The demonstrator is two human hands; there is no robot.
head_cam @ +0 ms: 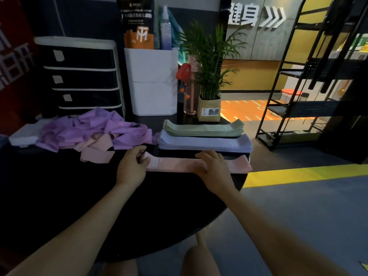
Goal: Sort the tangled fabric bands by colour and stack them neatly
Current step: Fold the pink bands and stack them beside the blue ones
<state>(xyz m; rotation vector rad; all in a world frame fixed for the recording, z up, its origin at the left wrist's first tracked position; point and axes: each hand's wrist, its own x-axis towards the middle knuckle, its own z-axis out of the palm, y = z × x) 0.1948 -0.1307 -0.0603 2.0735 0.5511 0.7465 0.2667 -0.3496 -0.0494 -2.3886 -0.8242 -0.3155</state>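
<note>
While flattening pink band (175,164) on black table (159,206), near edge, just in front of lilac-grey stack (205,143) and green stack (203,129). Left hand (132,166) pinching band's left end; right hand (211,163) pressing flat, fingers straight. Risk: right end overhangs rim, may slide off. Purple-pink tangle (91,130) unsorted; snagging likely.

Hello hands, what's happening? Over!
Left hand pinches pink band's end; right hand presses it flat. Green stack, blue stack done. Purple pile still tangled.
</note>
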